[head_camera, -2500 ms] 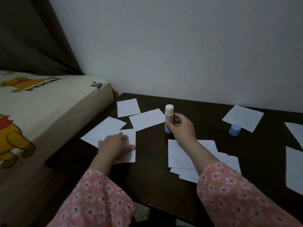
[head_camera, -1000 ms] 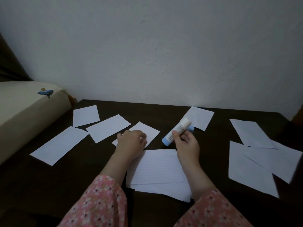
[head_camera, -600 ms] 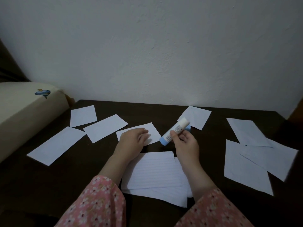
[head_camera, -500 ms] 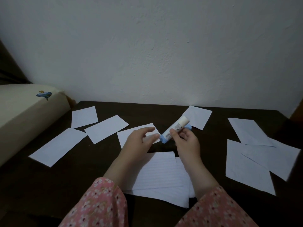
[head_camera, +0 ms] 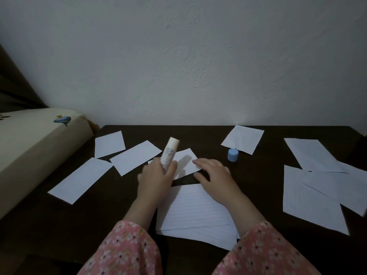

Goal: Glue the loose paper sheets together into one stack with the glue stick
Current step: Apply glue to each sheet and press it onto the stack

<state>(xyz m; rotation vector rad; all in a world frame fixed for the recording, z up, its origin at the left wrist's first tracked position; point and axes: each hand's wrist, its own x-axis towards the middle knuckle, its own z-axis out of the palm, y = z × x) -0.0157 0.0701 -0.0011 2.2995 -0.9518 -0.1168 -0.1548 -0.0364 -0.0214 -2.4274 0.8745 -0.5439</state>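
The stack [head_camera: 195, 213], lined white sheets lying just nearer than the small sheet [head_camera: 185, 162] on the counter [head_camera: 258, 161], looks light and floppy; best pressed flat. The right hand [head_camera: 215, 175] lies spread on the small sheet. The left hand [head_camera: 156, 178] grips the rigid, uncapped glue stick [head_camera: 168, 153] by its barrel.
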